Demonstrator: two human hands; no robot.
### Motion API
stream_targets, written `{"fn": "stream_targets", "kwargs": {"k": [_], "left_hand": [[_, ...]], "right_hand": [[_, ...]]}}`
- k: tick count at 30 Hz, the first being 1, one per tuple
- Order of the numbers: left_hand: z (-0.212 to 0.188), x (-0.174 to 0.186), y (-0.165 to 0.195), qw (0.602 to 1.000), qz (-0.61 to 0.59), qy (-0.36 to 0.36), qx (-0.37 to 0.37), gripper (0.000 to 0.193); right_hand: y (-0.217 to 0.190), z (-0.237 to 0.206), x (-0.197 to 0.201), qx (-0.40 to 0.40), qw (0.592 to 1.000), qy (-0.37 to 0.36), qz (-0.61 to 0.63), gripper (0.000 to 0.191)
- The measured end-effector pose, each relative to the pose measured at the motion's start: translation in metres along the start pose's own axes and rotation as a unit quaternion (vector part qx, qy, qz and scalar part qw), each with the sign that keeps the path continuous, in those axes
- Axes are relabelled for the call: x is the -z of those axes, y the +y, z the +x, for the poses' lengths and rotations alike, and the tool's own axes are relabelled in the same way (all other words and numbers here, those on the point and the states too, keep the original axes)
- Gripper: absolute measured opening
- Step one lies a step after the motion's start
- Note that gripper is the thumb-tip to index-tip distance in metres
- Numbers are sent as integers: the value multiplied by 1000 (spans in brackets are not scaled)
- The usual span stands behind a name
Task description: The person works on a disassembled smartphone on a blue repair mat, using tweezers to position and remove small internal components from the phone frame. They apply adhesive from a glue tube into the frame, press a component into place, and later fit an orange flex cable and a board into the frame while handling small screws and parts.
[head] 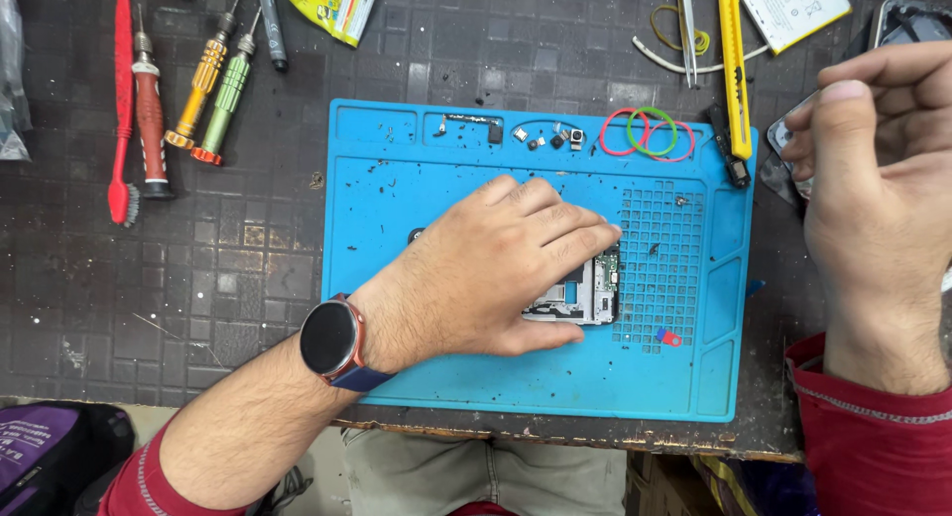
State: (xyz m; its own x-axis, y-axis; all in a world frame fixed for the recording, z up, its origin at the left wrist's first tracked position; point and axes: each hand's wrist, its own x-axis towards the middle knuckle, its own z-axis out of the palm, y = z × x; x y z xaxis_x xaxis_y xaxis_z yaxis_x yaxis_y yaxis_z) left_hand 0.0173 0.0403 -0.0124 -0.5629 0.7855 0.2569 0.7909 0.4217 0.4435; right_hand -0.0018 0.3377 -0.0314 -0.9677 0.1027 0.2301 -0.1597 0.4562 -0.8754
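Observation:
My left hand lies flat, fingers spread, on an opened phone in the middle of the blue work mat. Only the phone's right end shows, with bare circuit board and metal frame. A dark round watch sits on that wrist. My right hand is raised at the right edge of the view, fingers curled beside a dark flat part at the mat's right edge. Whether it grips anything is hidden.
Small loose parts and screws and coloured rubber bands lie along the mat's top. A yellow utility knife and tweezers lie at the upper right. Several screwdrivers and a red brush lie at the left.

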Motion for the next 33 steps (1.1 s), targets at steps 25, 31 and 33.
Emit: {"fn": "stream_targets", "kwargs": {"k": [25,31,33], "left_hand": [[0,-1,-2,999,-35,1,-2,61],[-1,-2,-2,1000,-27,3,-12,62],[-1,0,-2,1000,-26,1,-14,64]], "right_hand": [[106,15,46,51,998,16,12,44],[77,9,30,52,999,9,-14,46],[65,7,21,66,998,0,-7,45]]}}
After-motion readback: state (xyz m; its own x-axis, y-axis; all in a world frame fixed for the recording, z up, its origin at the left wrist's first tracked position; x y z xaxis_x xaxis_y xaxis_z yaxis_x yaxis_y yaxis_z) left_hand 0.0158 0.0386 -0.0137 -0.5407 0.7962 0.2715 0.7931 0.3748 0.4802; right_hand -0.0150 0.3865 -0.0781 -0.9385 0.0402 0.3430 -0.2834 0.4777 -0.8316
